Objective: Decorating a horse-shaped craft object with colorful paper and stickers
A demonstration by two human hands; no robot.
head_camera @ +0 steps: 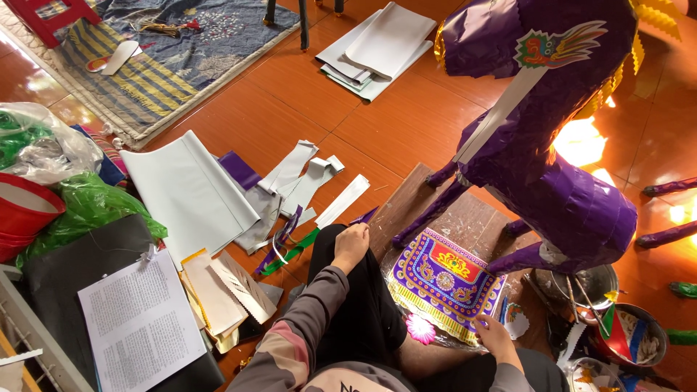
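1. Right hand [496, 335], nearest the camera at lower right: fingers pinched together on the near right edge of the decorated paper panel [444, 279].
2. Panel: purple ground, red centre, gold fringe on its near edge. It lies flat, partly on the wooden board [465, 218] and partly over the person's lap. Long axis runs from lower left to upper right; the fringed edge faces the person and the far edge points at the horse's legs.
3. A pink paper flower [420, 328] lies just beside the panel's near left corner.
4. Left hand [351, 243] rests on the raised knee in the black trouser, fingers curled together; cannot tell whether they hold anything.
5. Right of the panel: a metal bowl [589, 282] with tools, and a second pot [642, 335] with coloured scraps.
6. Left, on the floor [406, 131]: a printed sheet [141, 323], cream paper pieces [221, 290], and green plastic bags [87, 207].
7. Middle distance: white paper strips [305, 178] and a large white sheet [190, 190].
8. Further: purple paper horse [552, 145], standing on the board, head upper left, body to the right.
9. Farthest: stacked white sheets [377, 47] and a patterned rug [160, 58].
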